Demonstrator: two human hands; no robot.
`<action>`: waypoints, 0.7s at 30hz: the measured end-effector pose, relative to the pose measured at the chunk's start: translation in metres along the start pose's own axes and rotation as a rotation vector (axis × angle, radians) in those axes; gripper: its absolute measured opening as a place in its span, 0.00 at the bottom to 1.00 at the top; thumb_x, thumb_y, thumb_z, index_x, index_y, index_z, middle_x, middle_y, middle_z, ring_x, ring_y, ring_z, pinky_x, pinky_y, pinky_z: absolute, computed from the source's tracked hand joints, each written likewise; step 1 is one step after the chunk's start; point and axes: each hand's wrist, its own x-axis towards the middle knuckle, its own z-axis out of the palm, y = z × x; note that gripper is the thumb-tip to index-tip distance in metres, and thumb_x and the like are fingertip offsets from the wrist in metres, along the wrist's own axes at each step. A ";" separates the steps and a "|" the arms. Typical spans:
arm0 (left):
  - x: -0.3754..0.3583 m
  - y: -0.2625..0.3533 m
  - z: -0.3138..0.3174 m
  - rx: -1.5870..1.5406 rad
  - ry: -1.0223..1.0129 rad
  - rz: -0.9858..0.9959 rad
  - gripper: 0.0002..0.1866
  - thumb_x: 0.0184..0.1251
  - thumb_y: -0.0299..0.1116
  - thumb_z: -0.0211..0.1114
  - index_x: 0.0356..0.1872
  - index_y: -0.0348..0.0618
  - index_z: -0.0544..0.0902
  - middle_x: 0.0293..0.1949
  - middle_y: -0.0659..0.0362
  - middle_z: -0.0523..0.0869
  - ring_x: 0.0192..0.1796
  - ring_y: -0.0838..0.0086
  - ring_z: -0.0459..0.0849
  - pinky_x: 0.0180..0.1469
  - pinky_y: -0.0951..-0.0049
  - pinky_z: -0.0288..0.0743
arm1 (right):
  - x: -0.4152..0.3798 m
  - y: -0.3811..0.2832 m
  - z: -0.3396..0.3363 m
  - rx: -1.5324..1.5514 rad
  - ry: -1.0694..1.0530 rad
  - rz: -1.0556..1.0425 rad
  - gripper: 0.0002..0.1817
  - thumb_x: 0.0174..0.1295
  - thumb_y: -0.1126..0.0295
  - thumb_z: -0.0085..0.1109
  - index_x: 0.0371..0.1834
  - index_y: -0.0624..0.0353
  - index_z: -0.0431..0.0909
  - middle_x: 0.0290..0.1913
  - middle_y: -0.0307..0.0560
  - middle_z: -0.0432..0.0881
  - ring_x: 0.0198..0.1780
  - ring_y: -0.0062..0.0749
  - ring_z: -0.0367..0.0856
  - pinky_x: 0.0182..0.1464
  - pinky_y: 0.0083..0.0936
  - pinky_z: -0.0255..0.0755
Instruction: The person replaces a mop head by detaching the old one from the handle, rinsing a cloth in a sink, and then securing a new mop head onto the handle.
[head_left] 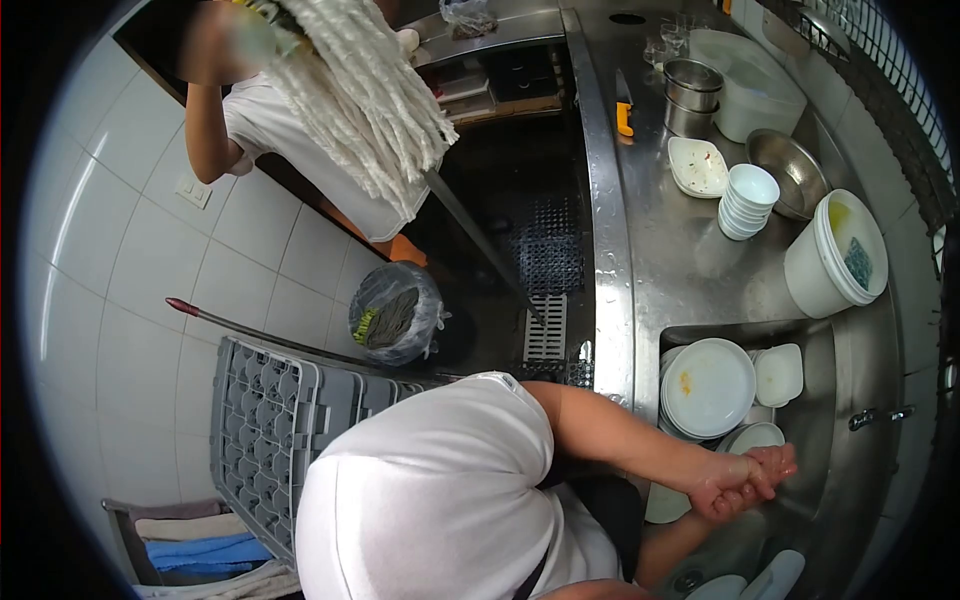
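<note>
My left hand (722, 488) is closed around my right hand (774, 466), just above the sink (822, 450). The right hand's fingers are curled in; whether anything is inside them is hidden. Both hands look wet. Under and beside them lie stacked white plates (708, 388), the top one with an orange food smear. A square white dish (778, 375) sits to their right. More white plates (752, 438) are partly covered by my hands, and long white dishes (775, 577) lie lower in the sink.
Another person (300, 150) stands at upper left behind a raised white string mop (345, 90). The counter holds a knife (624, 105), metal containers (692, 95), stacked bowls (748, 200) and a white bucket (815, 265). A lined bin (395, 310) and grey dish racks (265, 430) stand left.
</note>
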 end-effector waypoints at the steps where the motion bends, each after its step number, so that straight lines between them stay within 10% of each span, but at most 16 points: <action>1: -0.006 0.003 0.001 0.084 0.119 -0.048 0.14 0.65 0.38 0.63 0.22 0.58 0.68 0.15 0.75 0.58 0.11 0.87 0.53 0.12 0.86 0.46 | 0.001 0.004 -0.004 0.026 -0.015 0.013 0.12 0.74 0.57 0.51 0.40 0.52 0.72 0.29 0.35 0.69 0.30 0.19 0.67 0.37 0.19 0.66; 6: -0.020 0.007 -0.009 0.481 0.555 -0.220 0.21 0.59 0.41 0.66 0.15 0.59 0.61 0.12 0.75 0.55 0.09 0.86 0.51 0.13 0.81 0.42 | -0.002 0.001 -0.007 0.012 -0.073 0.073 0.14 0.75 0.53 0.50 0.38 0.50 0.71 0.21 0.31 0.68 0.22 0.12 0.66 0.29 0.13 0.66; 12: -0.010 0.003 -0.042 0.818 0.609 -0.255 0.20 0.52 0.33 0.63 0.13 0.55 0.58 0.11 0.69 0.57 0.09 0.82 0.53 0.13 0.76 0.45 | -0.011 0.014 0.042 -0.350 0.301 -0.089 0.18 0.77 0.50 0.45 0.32 0.47 0.63 0.13 0.25 0.52 0.14 0.11 0.47 0.21 0.14 0.54; 21: 0.011 0.006 -0.077 1.559 0.636 -0.058 0.07 0.42 0.27 0.68 0.22 0.35 0.82 0.23 0.48 0.82 0.23 0.58 0.81 0.23 0.56 0.72 | -0.017 0.019 0.023 -0.619 0.576 -0.298 0.12 0.77 0.58 0.48 0.36 0.51 0.67 0.17 0.28 0.53 0.18 0.14 0.52 0.25 0.17 0.57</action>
